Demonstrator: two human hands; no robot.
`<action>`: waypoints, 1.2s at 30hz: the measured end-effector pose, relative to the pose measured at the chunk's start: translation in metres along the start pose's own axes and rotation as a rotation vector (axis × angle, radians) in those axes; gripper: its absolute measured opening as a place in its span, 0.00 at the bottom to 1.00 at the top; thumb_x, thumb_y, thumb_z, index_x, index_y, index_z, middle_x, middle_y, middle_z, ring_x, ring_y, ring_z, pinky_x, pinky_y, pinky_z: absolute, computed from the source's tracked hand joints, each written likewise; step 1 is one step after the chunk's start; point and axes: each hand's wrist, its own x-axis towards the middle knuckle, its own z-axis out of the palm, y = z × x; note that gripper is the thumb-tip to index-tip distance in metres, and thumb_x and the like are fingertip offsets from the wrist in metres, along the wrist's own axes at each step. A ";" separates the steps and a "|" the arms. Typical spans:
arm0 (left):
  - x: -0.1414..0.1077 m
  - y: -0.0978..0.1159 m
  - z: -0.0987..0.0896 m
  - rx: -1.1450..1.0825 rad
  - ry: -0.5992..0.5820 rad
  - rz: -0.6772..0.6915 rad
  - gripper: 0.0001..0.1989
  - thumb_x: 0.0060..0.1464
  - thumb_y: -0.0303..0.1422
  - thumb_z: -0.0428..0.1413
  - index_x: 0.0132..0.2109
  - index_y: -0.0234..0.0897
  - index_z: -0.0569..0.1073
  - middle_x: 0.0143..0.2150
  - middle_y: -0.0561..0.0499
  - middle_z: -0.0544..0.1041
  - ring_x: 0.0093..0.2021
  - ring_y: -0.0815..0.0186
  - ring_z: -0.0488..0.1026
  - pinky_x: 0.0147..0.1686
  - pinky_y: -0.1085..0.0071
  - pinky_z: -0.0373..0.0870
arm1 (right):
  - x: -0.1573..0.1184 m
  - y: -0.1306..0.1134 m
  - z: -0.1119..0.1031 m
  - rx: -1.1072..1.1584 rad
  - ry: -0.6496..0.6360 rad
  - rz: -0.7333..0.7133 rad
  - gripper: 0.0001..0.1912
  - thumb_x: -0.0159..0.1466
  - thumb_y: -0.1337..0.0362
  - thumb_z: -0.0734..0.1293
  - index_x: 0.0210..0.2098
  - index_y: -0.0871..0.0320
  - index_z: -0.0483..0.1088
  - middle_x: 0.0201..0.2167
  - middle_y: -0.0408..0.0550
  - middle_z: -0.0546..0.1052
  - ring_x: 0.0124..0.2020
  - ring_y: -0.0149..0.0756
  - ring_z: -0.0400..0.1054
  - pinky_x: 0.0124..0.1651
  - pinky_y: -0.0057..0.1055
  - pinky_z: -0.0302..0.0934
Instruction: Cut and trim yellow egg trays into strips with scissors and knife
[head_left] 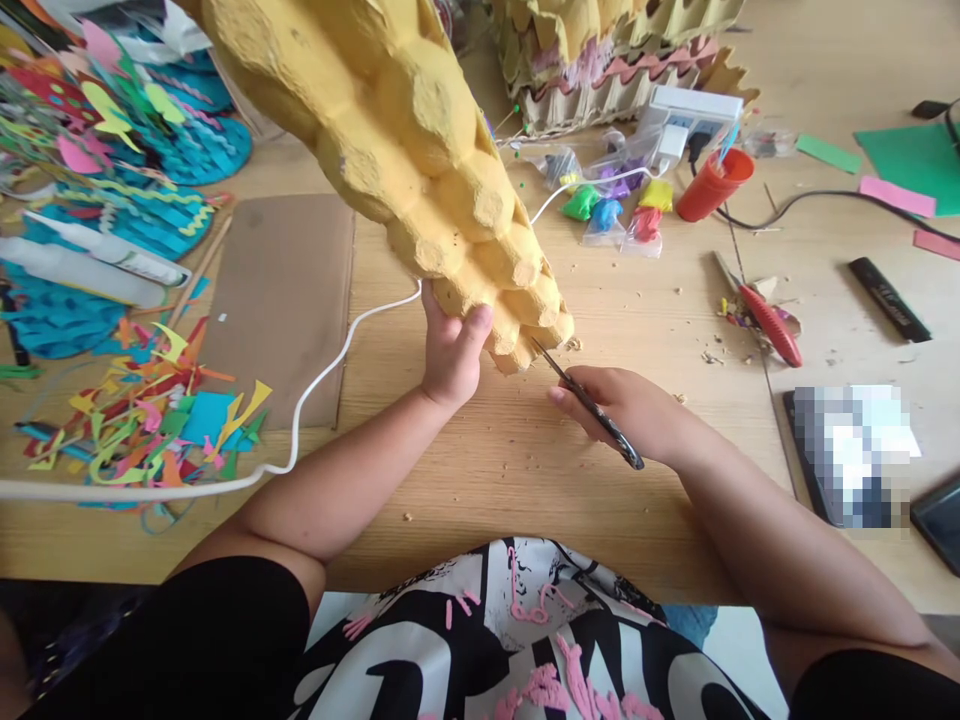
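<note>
The step in hand looks to be cutting at the near end of the yellow egg tray (480, 200), which is held up over the middle of the desk (465, 490) and slants away to the far left, out of view. The left hand (454, 345) grips it near that end, thumb on the bumpy face, the other fingers partly hidden. The right hand (626, 405) is closed around the scissors (595, 406), whose blade tip meets the tray's near right edge. How far the blades are parted I cannot tell.

As I judge it, the next move calls for a firm left grip, since the long tray could swing, and for the blades to follow the dip between the cups, with the left thumb clear of their line. Pale crumbs (574, 345) lie on the desk just beside the cut.

To the left, a white cable (330, 370) crosses the cardboard (281, 310); to the right lies a red-handled cutter (772, 325), well apart from the hands.
</note>
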 end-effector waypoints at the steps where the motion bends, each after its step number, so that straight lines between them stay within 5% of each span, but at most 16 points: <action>1: 0.000 -0.001 0.000 0.009 -0.007 0.012 0.42 0.59 0.55 0.59 0.73 0.57 0.49 0.77 0.51 0.55 0.80 0.55 0.45 0.75 0.58 0.56 | 0.000 -0.001 0.000 0.000 0.001 0.000 0.24 0.70 0.41 0.59 0.29 0.53 0.60 0.24 0.42 0.70 0.26 0.33 0.62 0.32 0.32 0.48; 13: 0.000 -0.004 -0.002 0.098 -0.037 0.055 0.42 0.60 0.59 0.55 0.73 0.55 0.48 0.75 0.48 0.58 0.80 0.55 0.44 0.76 0.56 0.51 | 0.001 -0.001 0.002 -0.003 0.008 0.023 0.25 0.69 0.39 0.59 0.30 0.53 0.62 0.25 0.44 0.72 0.27 0.34 0.63 0.32 0.32 0.49; 36: -0.004 -0.004 0.001 0.038 -0.093 0.079 0.42 0.60 0.56 0.57 0.73 0.57 0.45 0.75 0.48 0.57 0.78 0.55 0.50 0.72 0.56 0.60 | 0.001 -0.003 0.003 -0.002 0.008 0.046 0.25 0.69 0.39 0.58 0.29 0.53 0.62 0.25 0.44 0.72 0.27 0.35 0.64 0.32 0.32 0.50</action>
